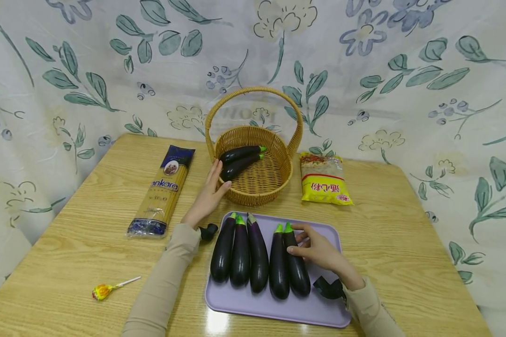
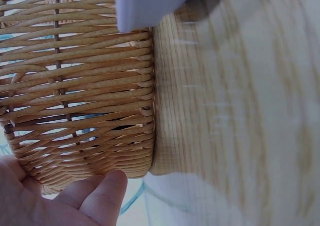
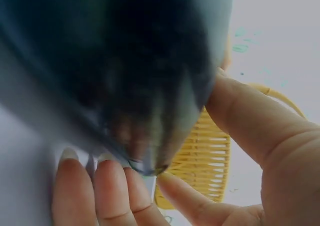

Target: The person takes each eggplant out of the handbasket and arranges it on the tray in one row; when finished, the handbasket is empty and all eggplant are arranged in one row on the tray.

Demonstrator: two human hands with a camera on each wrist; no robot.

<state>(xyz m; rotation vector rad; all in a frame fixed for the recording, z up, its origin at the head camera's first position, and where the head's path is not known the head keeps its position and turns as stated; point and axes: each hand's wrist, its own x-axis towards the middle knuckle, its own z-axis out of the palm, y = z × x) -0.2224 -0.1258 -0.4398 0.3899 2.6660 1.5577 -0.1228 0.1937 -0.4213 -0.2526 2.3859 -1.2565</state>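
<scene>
A flowered cloth point(image 1: 244, 47) hangs behind a wooden table point(image 1: 388, 243). On the table, nearest the person, lies a lilac tray point(image 1: 253, 306). Two tan sleeves point(image 1: 156, 285) reach in, one on each side of it. Just beyond the tray stands a wicker basket point(image 1: 263, 178), upright, its arched handle raised. To the basket's left lies a pack of spaghetti point(image 1: 158, 196), slanting away from the person; near its right side lies a yellow bag point(image 1: 323, 183).

The left hand point(image 1: 206, 199) touches the basket's left side near the rim, thumb set wide of the fairly straight fingers. The right hand point(image 1: 320, 248) is over the tray's right part, its fingers bent and narrow, thumb and fingers holding the neck of the rightmost eggplant point(image 1: 298, 269), which lies on the tray.

Four other eggplants point(image 1: 241, 257) lie to its left, all with green stem ends toward the basket; a gap parts three from the right pair at the necks. Two more eggplants point(image 1: 240, 167) lie side by side in the basket, against its left wall, stems pointing right.

A black strap point(image 1: 208, 231) shows beside each wrist. At the table's near left lies a lollipop point(image 1: 103, 291), its white stick pointing right.
</scene>
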